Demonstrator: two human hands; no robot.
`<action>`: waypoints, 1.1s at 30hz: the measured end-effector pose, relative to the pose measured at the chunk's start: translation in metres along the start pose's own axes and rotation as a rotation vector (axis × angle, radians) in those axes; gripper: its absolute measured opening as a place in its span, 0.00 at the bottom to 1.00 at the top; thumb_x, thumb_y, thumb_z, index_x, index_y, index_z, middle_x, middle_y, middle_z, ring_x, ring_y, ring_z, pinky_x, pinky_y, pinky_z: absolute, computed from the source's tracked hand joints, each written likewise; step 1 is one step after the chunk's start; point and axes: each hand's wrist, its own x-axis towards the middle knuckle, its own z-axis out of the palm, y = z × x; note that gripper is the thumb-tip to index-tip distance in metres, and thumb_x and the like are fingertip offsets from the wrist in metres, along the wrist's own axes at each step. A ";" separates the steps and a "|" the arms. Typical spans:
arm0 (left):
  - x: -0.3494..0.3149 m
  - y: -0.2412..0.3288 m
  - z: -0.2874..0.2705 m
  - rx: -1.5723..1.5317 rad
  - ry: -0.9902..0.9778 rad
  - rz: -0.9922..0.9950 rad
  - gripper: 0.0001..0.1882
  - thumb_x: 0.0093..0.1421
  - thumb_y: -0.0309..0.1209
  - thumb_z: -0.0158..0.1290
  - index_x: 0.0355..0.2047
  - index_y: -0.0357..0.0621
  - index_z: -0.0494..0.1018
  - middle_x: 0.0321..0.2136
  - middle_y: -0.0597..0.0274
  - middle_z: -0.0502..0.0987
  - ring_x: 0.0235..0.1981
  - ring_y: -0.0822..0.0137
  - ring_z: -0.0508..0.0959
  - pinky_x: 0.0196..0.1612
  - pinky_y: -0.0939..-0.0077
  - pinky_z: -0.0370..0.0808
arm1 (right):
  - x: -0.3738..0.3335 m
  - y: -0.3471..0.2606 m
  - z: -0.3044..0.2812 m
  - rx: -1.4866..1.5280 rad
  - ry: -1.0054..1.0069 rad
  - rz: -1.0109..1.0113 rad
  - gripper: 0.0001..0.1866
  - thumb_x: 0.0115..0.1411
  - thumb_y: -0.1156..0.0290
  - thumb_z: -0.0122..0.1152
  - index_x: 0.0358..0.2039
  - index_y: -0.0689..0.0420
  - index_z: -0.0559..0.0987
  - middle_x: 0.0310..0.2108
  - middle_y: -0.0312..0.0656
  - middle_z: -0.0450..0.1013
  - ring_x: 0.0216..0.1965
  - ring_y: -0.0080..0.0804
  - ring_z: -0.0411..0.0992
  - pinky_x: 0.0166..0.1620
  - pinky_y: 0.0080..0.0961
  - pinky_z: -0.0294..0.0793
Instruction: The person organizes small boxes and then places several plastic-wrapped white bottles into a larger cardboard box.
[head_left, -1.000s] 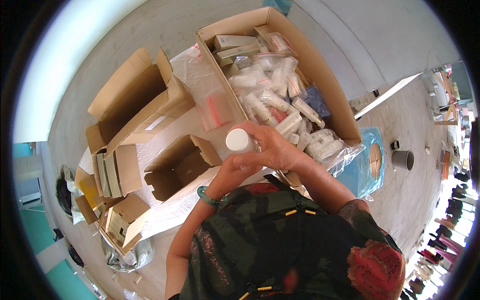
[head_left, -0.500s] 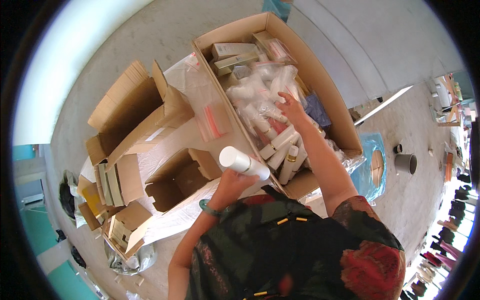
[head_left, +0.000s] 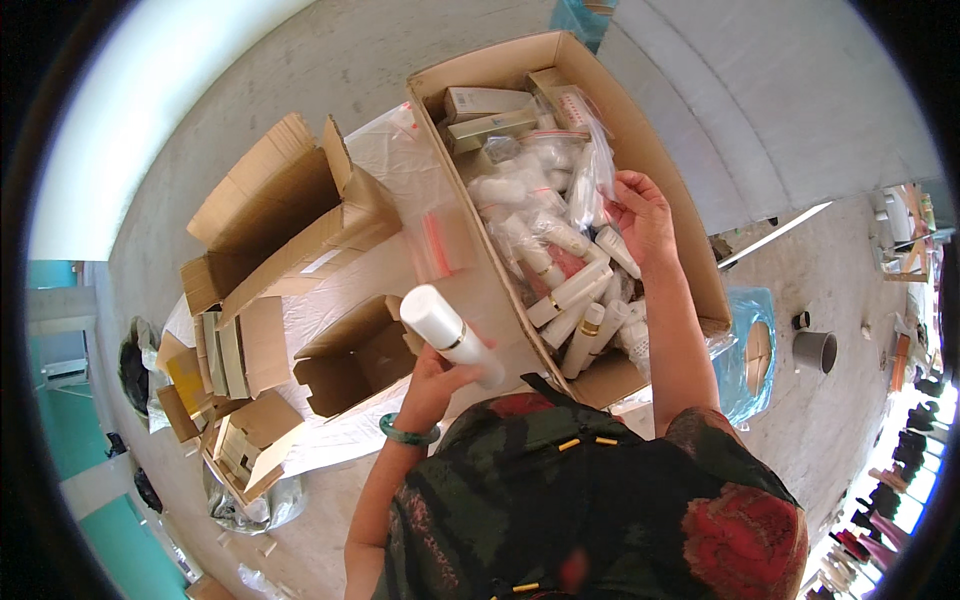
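The person's left hand (head_left: 432, 372) is closed around the lower end of a white bottle (head_left: 450, 333) with a gold band, holding it tilted over the gap between the big carton (head_left: 690, 262) and a small open box (head_left: 352, 352) just to that hand's left. The right hand (head_left: 640, 215) reaches forward into the big carton and pinches a clear plastic bag (head_left: 592, 182) between thumb and fingers, lifted a little above the heap. Judging by how things lie, the sorting looks barely under way: one bottle is out and in hand, while the carton under the right hand is full of white bottles and tubes (head_left: 570, 300), many in bags, with flat packets (head_left: 480, 112) stacked at its far end. The small open box beside the left hand appears empty. Farther left lie a larger opened carton (head_left: 290, 225) and a cluster of flattened small boxes (head_left: 225, 365). A clear plastic sheet (head_left: 440, 240) covers the surface between the cartons. The loose bags piled over the bottles may hamper picking single items. A grey cup (head_left: 815, 350) stands on the floor, well to the right.
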 end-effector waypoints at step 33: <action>0.002 -0.016 -0.018 -0.381 -0.198 0.005 0.20 0.61 0.32 0.46 0.52 0.41 0.59 0.47 0.51 0.69 0.49 0.58 0.70 0.53 0.63 0.66 | -0.106 0.091 -0.026 -0.886 0.180 0.115 0.33 0.52 0.60 0.62 0.56 0.56 0.63 0.51 0.46 0.64 0.50 0.36 0.66 0.51 0.32 0.65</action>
